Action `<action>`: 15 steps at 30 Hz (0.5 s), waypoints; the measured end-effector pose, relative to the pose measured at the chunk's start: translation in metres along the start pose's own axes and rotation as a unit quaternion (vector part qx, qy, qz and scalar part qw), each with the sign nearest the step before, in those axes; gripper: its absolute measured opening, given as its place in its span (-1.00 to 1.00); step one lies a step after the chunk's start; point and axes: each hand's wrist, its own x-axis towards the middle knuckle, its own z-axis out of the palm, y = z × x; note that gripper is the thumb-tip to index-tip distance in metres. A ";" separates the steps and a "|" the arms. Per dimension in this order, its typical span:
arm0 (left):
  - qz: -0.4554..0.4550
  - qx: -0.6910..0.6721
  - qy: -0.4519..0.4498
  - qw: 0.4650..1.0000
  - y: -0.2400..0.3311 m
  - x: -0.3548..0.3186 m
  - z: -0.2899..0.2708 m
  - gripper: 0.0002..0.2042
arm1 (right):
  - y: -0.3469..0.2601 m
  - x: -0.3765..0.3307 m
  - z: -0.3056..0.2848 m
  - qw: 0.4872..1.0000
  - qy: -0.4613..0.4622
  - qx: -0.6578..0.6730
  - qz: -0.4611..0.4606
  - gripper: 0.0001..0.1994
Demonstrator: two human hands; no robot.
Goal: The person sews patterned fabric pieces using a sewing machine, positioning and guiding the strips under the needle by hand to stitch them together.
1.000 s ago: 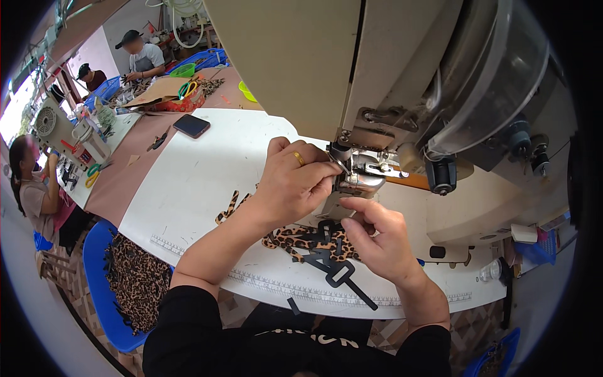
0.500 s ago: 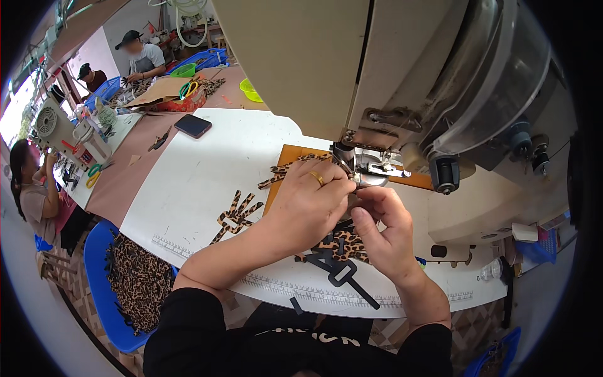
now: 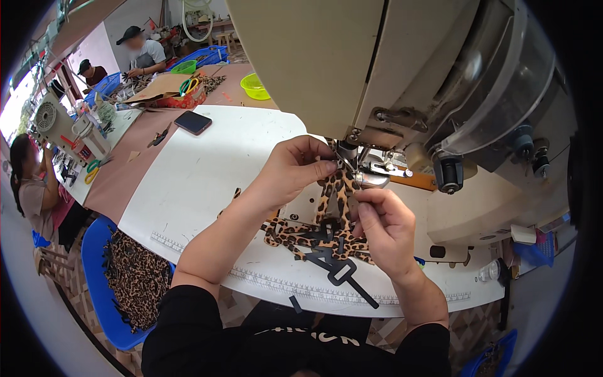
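Scissors (image 3: 92, 171) with yellow and green handles lie at the far left, beyond a blue tub (image 3: 94, 261) heaped with small leopard-print pieces (image 3: 135, 276). Farther right, dark thread snips (image 3: 159, 136) rest on a pinkish-brown surface, and a dark phone (image 3: 193, 122) lies near the far left corner of the white table (image 3: 201, 166). A lime-green basket (image 3: 254, 87) stands behind it.

The left hand (image 3: 328, 158) comes in next, thumb and fingertips pinching the upper end of a leopard-print strip (image 3: 342, 198) just beside the presser foot of the sewing machine (image 3: 308, 75). That strip runs toward the wearer, down to a loose pile of similar strips (image 3: 295, 237) in front of the machine. A black strap piece (image 3: 342, 272) with a rectangular opening lies across the pile's near side, its tail crossing the printed ruler (image 3: 314, 294) along the table's front edge.

To the right of the strip, the right hand (image 3: 359, 202) is curled, its forefinger tip against the strip's edge; whether it pinches the material cannot be told. A small clear container (image 3: 488, 271) sits near the table's right end.
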 end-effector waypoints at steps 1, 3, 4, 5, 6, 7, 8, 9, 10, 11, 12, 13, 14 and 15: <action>0.000 0.000 0.000 1.000 0.001 0.000 0.001 -0.85 | 0.000 0.000 0.000 1.000 -0.001 0.000 0.000 -0.83; 0.006 0.027 0.013 1.000 0.002 -0.001 0.002 -0.85 | 0.000 0.000 0.001 1.000 0.010 -0.009 -0.003 -0.84; 0.006 0.027 0.014 1.000 0.002 -0.001 0.001 -0.85 | 0.001 0.000 0.001 1.000 0.010 -0.008 -0.002 -0.84; 0.008 0.026 0.010 1.000 0.002 -0.001 0.000 -0.85 | 0.001 0.001 -0.001 1.000 0.010 -0.009 0.002 -0.84; 0.011 0.024 0.007 1.000 0.002 -0.001 0.000 -0.85 | 0.001 0.001 -0.002 1.000 0.010 -0.010 0.006 -0.84; 0.011 0.024 0.008 1.000 0.003 -0.002 -0.001 -0.85 | 0.002 0.002 -0.003 1.000 0.010 -0.009 0.006 -0.84; 0.004 0.022 -0.003 1.000 0.004 -0.002 0.000 -0.85 | 0.002 0.002 -0.005 0.999 0.014 -0.032 -0.007 -0.84; -0.004 0.020 -0.013 1.000 0.005 -0.003 0.000 -0.85 | 0.003 0.003 -0.007 0.998 0.019 -0.055 -0.019 -0.84; -0.004 0.021 -0.013 1.000 0.006 -0.003 0.000 -0.85 | 0.004 0.004 -0.008 0.998 0.019 -0.054 -0.019 -0.84; -0.008 0.020 -0.011 1.000 0.007 -0.003 0.000 -0.84 | 0.004 0.005 -0.009 0.998 0.026 -0.054 -0.026 -0.85; -0.013 0.019 -0.010 1.000 0.008 -0.004 0.000 -0.83 | 0.004 0.006 -0.011 0.998 0.034 -0.053 -0.032 -0.85; -0.012 0.020 -0.009 1.000 0.008 -0.005 0.001 -0.83 | 0.003 0.007 -0.013 0.998 0.033 -0.052 -0.033 -0.85; -0.020 0.004 -0.005 1.000 0.008 -0.006 0.004 -0.82 | 0.001 0.007 -0.015 0.997 0.047 -0.050 -0.028 -0.85; -0.028 -0.010 0.000 1.000 0.008 -0.008 0.007 -0.81 | -0.001 0.008 -0.017 0.997 0.062 -0.047 -0.022 -0.85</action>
